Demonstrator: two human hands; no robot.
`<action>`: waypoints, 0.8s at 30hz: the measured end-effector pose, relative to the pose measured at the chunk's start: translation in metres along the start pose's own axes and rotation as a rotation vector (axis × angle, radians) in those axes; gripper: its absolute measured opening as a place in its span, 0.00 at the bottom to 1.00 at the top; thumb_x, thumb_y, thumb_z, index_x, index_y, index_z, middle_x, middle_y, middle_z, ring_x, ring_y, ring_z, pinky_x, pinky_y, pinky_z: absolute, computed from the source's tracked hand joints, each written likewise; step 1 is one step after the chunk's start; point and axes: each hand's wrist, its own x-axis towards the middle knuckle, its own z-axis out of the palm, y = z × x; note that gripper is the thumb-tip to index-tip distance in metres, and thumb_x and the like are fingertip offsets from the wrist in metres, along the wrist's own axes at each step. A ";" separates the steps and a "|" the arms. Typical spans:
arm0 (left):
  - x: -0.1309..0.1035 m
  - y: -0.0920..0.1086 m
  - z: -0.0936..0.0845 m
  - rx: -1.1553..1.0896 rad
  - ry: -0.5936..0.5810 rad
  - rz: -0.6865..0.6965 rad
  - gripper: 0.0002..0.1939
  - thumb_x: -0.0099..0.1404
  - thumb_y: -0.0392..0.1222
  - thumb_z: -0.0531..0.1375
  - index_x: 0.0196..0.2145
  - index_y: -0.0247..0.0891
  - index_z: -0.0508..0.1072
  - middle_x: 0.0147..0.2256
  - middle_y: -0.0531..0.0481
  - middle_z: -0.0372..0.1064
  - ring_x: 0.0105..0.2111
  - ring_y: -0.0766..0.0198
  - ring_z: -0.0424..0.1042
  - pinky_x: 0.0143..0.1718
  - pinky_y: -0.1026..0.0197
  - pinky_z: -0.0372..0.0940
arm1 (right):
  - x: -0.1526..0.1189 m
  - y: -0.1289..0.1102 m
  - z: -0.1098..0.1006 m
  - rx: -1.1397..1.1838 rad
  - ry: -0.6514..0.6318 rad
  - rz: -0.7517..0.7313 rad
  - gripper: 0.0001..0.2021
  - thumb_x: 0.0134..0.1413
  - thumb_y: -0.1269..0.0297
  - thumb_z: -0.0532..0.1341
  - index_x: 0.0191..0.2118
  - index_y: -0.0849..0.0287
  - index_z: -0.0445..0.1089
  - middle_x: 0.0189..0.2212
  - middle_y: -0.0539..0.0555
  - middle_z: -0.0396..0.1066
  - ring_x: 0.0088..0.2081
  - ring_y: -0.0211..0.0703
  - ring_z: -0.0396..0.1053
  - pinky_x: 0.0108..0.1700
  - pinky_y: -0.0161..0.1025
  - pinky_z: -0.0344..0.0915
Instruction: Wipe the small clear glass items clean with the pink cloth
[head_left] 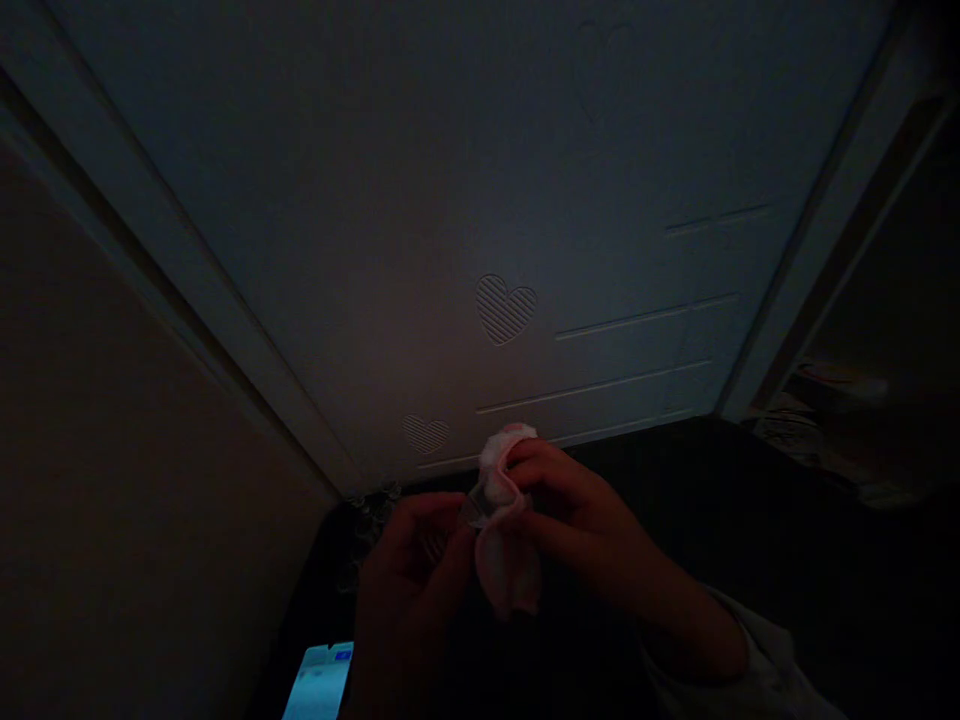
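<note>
The light is very dim. My left hand (420,575) is closed around a small clear object (474,508), which looks like glass; its full shape is hidden by my fingers and the dark. A soft pink and white cloth (510,570) is pinched in my right hand (574,500), bunched up and hanging down below the fingers. The cloth touches the rim of the clear object, right between both hands. Behind my left hand, several small clear glass-like items (367,520) stand on the dark surface by the corner.
A lit phone screen (321,685) glows at the bottom left. Ahead rises a pale panel (375,250) with carved hearts and grooves. To the left is a plain wall (97,450). Indistinct pale items (825,420) lie in the shade at the right.
</note>
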 end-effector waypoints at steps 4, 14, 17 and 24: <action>0.000 0.002 0.000 -0.043 -0.033 -0.011 0.05 0.58 0.41 0.68 0.34 0.46 0.78 0.26 0.57 0.80 0.25 0.65 0.78 0.26 0.68 0.70 | 0.001 -0.002 0.001 -0.062 -0.005 -0.074 0.05 0.58 0.72 0.63 0.33 0.55 0.74 0.39 0.54 0.72 0.43 0.46 0.71 0.46 0.42 0.67; 0.000 -0.003 0.001 -0.092 0.045 0.070 0.13 0.53 0.34 0.70 0.36 0.47 0.78 0.31 0.58 0.80 0.31 0.66 0.79 0.33 0.68 0.72 | 0.000 0.007 0.001 -0.054 0.136 -0.092 0.05 0.54 0.72 0.65 0.34 0.54 0.72 0.37 0.53 0.71 0.42 0.47 0.69 0.44 0.42 0.67; 0.000 0.000 -0.001 -0.058 0.008 0.022 0.10 0.54 0.36 0.69 0.35 0.47 0.79 0.31 0.57 0.81 0.31 0.65 0.80 0.32 0.68 0.73 | 0.000 0.009 0.001 -0.032 0.140 -0.107 0.07 0.55 0.73 0.65 0.36 0.52 0.73 0.39 0.52 0.72 0.44 0.47 0.69 0.46 0.43 0.66; 0.000 -0.003 -0.004 0.083 -0.072 0.059 0.12 0.55 0.36 0.68 0.37 0.49 0.81 0.34 0.58 0.83 0.33 0.64 0.80 0.33 0.68 0.72 | -0.001 0.009 0.001 0.027 0.166 -0.111 0.12 0.52 0.75 0.68 0.38 0.49 0.74 0.41 0.50 0.70 0.48 0.45 0.67 0.50 0.41 0.62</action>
